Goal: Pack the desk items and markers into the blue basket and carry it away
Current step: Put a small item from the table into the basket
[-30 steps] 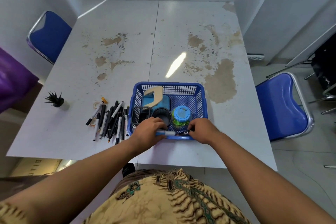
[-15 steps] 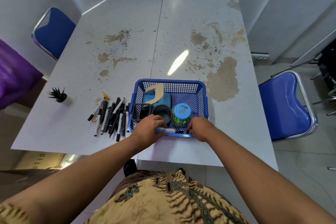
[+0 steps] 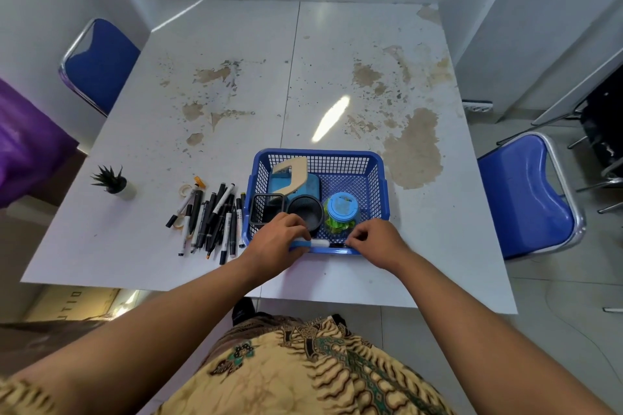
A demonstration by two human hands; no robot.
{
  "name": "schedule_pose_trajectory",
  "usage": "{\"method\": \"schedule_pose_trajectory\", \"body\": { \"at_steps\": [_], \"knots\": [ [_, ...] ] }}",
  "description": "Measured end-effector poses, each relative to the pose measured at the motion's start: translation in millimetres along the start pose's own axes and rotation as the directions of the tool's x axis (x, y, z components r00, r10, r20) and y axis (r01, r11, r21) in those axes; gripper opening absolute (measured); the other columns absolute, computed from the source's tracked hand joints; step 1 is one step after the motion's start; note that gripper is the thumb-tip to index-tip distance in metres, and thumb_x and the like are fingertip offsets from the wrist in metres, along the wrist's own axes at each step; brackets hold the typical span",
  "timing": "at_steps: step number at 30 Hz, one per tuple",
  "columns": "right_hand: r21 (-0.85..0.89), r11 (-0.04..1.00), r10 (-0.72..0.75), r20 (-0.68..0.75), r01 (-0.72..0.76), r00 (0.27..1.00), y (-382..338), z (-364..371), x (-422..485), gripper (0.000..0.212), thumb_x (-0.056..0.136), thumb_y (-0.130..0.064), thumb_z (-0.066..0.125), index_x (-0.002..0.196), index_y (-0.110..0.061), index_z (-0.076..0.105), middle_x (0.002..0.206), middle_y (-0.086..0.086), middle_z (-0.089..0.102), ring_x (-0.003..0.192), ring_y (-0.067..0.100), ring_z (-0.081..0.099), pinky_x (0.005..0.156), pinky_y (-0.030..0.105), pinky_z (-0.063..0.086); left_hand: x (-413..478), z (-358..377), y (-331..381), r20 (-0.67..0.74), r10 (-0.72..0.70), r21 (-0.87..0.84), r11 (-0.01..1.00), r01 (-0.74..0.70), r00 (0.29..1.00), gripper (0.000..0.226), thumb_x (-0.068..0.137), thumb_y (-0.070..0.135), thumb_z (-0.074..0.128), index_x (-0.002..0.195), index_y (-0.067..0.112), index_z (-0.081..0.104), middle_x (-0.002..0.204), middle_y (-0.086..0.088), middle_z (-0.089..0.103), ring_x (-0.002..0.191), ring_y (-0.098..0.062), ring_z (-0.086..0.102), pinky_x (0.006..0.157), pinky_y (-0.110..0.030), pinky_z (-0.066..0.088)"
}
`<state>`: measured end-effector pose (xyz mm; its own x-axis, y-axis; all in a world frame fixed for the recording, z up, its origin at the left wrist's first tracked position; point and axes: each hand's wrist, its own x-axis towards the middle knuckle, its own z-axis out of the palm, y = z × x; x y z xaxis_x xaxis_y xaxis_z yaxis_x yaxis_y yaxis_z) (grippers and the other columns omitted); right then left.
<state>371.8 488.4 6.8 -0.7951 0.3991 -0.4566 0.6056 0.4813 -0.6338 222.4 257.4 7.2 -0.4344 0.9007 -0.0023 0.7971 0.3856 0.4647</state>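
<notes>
The blue basket (image 3: pixel 379 185) stands on the white table near its front edge. Inside it are a blue hole punch with a beige handle (image 3: pixel 292 175), a square black mesh holder (image 3: pixel 266 209), a round black mesh cup (image 3: pixel 305 210) and a blue-lidded jar of green clips (image 3: pixel 342 212). My left hand (image 3: pixel 278 242) and my right hand (image 3: pixel 374 241) hold a marker with a white barrel (image 3: pixel 318 243) by its two ends, along the basket's near wall. A pile of several black and white markers (image 3: pixel 210 221) lies on the table left of the basket.
A small potted plant (image 3: pixel 113 180) stands at the table's left edge. Tape rolls (image 3: pixel 184 189) lie by the marker pile. Blue chairs stand at the far left (image 3: pixel 97 64) and at the right (image 3: pixel 526 192). The stained white table (image 3: pixel 303 77) stretches away behind the basket.
The camera view has shifted slightly. Both hands stay at the basket's near wall with the marker between them, barely moved.
</notes>
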Motion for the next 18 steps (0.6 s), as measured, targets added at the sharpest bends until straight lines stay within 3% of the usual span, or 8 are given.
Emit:
{"method": "schedule_pose_trajectory", "body": {
  "at_steps": [4,7,12,18],
  "knots": [
    [0.057,0.998,0.002,-0.029,0.0,1.0,-12,4,-1,0.01,0.092,-0.026,0.079,0.083,-0.023,0.082,0.08,-0.012,0.077,0.078,0.003,0.071,0.076,0.026,0.059,-5,-9,-5,-0.035,0.029,-0.011,0.999,-0.03,0.999,0.016,0.094,0.036,0.076,0.105,0.025,0.077,0.114,0.01,0.065,0.106,-0.011,0.054,0.082,-0.029,0.051],
    [0.093,0.995,-0.017,-0.07,0.024,0.997,-33,16,0,0.015,0.091,-0.027,0.079,0.076,-0.023,0.079,0.064,-0.008,0.069,0.061,0.002,0.061,0.065,0.022,0.053,-14,-20,-18,-0.076,0.008,-0.036,0.999,-0.011,0.997,0.012,0.096,0.035,0.073,0.103,0.026,0.077,0.11,0.012,0.064,0.104,-0.009,0.055,0.082,-0.029,0.053],
    [0.154,0.973,-0.164,-0.062,0.172,0.984,-96,42,8,0.021,0.09,-0.032,0.082,0.075,-0.021,0.074,0.056,-0.007,0.054,0.054,0.004,0.046,0.054,0.022,0.043,-28,-43,-50,-0.163,-0.092,-0.107,0.991,0.075,0.982,0.01,0.096,0.035,0.072,0.1,0.026,0.074,0.102,0.014,0.061,0.095,-0.004,0.054,0.078,-0.029,0.054],
    [0.176,0.951,-0.253,-0.02,0.253,0.967,-177,75,32,0.02,0.09,-0.033,0.083,0.076,-0.021,0.074,0.06,-0.003,0.06,0.055,0.003,0.047,0.056,0.022,0.044,-56,-76,-109,-0.257,-0.245,-0.149,0.966,0.213,0.935,0.007,0.096,0.035,0.073,0.098,0.029,0.074,0.099,0.015,0.061,0.094,-0.006,0.055,0.078,-0.03,0.051]
  ]
}}
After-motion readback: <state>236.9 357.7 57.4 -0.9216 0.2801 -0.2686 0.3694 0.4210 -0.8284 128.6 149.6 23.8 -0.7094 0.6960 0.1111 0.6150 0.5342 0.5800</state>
